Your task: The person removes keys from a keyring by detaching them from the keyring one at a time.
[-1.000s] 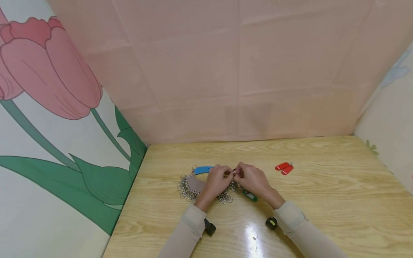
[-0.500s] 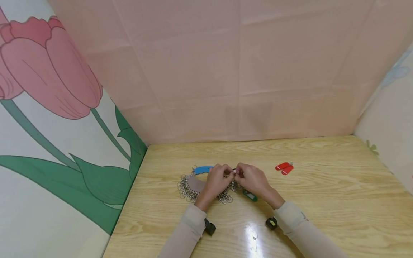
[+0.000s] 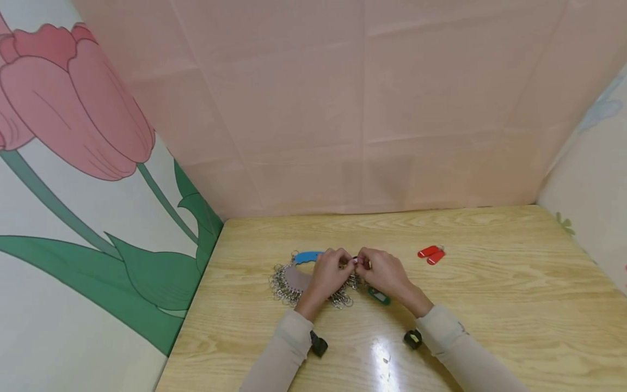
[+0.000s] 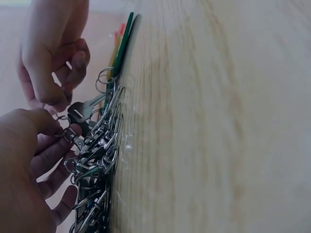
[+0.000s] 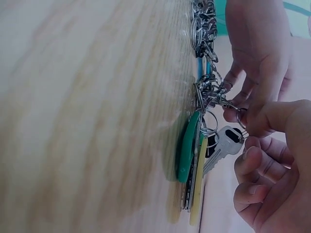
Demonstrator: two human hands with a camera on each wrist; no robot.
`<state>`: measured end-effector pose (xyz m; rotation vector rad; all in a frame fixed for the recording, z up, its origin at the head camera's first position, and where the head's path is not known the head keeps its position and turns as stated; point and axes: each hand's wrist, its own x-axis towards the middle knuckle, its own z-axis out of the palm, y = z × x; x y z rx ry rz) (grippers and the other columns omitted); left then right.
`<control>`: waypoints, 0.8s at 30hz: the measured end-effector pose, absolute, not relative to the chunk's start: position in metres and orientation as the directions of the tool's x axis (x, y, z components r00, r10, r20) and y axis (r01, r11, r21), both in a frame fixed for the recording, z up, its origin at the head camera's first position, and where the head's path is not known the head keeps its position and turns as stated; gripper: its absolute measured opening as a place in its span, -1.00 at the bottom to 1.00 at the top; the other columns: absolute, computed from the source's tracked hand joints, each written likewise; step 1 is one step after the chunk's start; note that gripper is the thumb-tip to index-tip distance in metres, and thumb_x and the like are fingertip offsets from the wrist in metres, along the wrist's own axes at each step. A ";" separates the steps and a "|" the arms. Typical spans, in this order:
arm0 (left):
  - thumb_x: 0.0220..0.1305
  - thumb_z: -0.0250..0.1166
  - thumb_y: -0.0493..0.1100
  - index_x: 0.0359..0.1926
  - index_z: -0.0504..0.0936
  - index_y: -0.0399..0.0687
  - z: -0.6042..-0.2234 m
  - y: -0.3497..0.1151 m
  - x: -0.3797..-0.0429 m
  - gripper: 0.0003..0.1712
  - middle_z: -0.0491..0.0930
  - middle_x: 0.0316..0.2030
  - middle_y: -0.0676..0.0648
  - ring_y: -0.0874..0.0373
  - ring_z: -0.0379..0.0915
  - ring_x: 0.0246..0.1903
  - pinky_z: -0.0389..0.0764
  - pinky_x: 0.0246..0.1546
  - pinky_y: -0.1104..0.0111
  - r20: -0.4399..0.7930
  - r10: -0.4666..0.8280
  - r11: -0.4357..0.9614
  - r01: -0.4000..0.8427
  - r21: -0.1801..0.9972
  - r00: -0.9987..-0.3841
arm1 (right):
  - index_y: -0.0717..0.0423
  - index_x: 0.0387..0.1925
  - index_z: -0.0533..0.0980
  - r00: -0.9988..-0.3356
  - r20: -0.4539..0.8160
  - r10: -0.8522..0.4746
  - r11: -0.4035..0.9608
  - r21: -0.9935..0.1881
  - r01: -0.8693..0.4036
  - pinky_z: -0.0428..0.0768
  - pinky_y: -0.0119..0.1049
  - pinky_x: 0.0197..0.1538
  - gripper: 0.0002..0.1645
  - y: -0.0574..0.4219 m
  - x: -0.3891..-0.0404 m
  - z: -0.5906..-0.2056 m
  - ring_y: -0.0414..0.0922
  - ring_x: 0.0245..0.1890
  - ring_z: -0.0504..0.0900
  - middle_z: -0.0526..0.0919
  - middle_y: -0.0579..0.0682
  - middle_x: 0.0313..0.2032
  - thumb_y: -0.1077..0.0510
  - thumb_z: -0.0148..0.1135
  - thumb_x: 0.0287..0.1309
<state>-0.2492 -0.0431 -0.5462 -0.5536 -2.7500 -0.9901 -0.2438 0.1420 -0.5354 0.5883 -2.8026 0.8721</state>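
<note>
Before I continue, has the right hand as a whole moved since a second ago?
No, not visibly: judged against the red tags in the head view, the right hand sits in the same place.

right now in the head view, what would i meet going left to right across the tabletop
Blue handle → left hand → right hand → two red tags.
</note>
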 end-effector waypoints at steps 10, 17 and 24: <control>0.50 0.33 -0.07 -0.16 0.78 0.11 -0.544 -0.043 -0.249 -0.89 0.75 -0.28 0.13 0.22 0.51 -0.23 0.37 -0.01 0.25 0.248 0.272 0.721 0.367 0.587 -0.930 | -0.08 -0.36 0.58 -0.910 0.241 -0.337 0.745 -0.522 -0.415 0.40 -0.37 -0.51 -0.87 0.146 -0.243 -0.536 -0.28 -0.56 0.43 0.57 -0.21 -0.49 0.18 0.42 0.17; 0.49 0.33 -0.08 -0.16 0.78 0.08 -0.545 -0.043 -0.250 -0.89 0.77 -0.29 0.12 0.25 0.51 -0.23 0.42 0.08 0.18 0.271 0.281 0.720 0.389 0.576 -0.921 | -0.06 -0.34 0.58 -0.920 0.218 -0.325 0.748 -0.536 -0.391 0.41 -0.36 -0.51 -0.88 0.145 -0.243 -0.536 -0.27 -0.57 0.44 0.59 -0.20 -0.48 0.18 0.41 0.18; 0.49 0.33 -0.08 -0.15 0.78 0.07 -0.545 -0.045 -0.250 -0.89 0.78 -0.28 0.12 0.24 0.50 -0.24 0.41 0.00 0.26 0.280 0.281 0.713 0.395 0.579 -0.918 | -0.02 -0.29 0.59 -0.930 0.206 -0.304 0.758 -0.539 -0.367 0.42 -0.31 -0.49 -0.90 0.144 -0.244 -0.538 -0.25 -0.55 0.46 0.60 -0.17 -0.46 0.18 0.40 0.22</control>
